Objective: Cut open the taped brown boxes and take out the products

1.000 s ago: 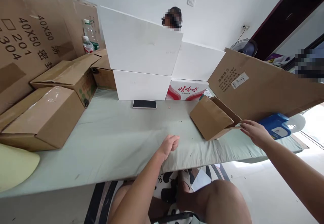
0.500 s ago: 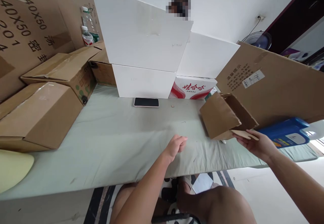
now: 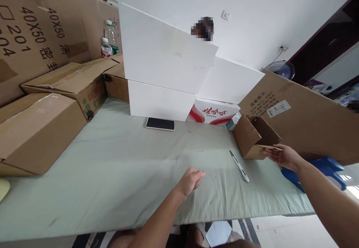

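At the right side of the table, my right hand [image 3: 282, 157] grips the near flap of an open cardboard box [image 3: 248, 146], thumb on top and fingers below. The box stands with its open top facing up. My left hand [image 3: 191, 182] is closed in a loose fist above the cloth, with nothing visible in it. Between the two hands lies a white utility knife [image 3: 239, 167], just left of the box, its tip pointing away from me. A phone [image 3: 160, 124] lies face up farther back.
White boxes [image 3: 165, 53] form a wall at the back, with a red-and-white carton [image 3: 214, 111] below. Brown boxes [image 3: 42, 128] line the left. A cardboard sheet [image 3: 308, 128] leans at the right behind a blue container [image 3: 322, 171]. A small teal-and-white box [image 3: 232, 122] stands beside the open box.
My right hand has shifted the cardboard box back, away from me, uncovering the utility knife. The view has tilted up. My left hand stays closed over the cloth.
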`<state>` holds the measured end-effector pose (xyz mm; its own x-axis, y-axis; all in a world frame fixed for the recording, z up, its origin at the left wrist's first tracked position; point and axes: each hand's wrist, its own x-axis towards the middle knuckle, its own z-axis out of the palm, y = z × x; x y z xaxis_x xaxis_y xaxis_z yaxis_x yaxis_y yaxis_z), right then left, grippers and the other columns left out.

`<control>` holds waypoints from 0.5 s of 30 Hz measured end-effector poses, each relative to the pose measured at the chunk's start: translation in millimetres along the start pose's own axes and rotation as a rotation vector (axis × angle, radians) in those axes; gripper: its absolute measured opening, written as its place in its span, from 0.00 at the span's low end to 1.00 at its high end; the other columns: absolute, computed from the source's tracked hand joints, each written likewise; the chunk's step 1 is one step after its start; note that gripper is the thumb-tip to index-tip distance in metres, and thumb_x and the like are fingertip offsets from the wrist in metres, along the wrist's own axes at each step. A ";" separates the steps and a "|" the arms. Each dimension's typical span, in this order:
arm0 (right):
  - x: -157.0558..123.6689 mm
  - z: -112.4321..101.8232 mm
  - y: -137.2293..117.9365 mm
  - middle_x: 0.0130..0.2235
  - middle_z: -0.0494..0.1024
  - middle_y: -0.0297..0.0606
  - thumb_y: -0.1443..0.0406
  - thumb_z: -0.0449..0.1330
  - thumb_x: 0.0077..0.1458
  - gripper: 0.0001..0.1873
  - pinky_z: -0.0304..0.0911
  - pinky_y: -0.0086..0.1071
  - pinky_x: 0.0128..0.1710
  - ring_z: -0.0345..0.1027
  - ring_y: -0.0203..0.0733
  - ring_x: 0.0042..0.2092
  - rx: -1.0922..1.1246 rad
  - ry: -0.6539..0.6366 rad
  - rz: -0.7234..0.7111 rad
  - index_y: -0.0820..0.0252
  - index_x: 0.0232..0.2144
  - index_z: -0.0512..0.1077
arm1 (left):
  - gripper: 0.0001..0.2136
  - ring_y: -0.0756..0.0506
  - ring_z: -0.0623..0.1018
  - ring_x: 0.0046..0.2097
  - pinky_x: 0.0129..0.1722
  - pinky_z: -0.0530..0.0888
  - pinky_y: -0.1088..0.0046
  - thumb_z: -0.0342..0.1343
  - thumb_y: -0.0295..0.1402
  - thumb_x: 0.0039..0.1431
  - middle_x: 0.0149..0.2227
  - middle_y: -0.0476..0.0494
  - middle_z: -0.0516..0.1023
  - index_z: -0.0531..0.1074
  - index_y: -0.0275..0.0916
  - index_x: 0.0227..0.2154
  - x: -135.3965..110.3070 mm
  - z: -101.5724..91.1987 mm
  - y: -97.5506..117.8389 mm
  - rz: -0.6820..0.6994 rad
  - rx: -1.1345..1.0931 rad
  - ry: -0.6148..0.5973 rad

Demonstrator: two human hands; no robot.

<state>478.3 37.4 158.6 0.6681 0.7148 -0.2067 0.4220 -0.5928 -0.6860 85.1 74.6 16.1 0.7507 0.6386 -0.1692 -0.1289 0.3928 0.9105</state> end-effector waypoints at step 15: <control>69.7 39.1 -14.4 0.30 0.71 0.47 0.65 0.21 0.66 0.33 0.74 0.40 0.43 0.77 0.47 0.40 -0.107 0.202 -0.111 0.52 0.28 0.63 | 0.25 0.54 0.46 0.20 0.27 0.45 0.64 0.54 0.43 0.54 0.13 0.56 0.45 0.48 0.43 0.11 15.2 1.8 -0.2 -0.031 -0.018 0.019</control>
<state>494.8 110.2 126.8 0.7185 0.6953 0.0170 0.5549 -0.5583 -0.6167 97.7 83.0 14.0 0.7422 0.6382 -0.2045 -0.1175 0.4244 0.8978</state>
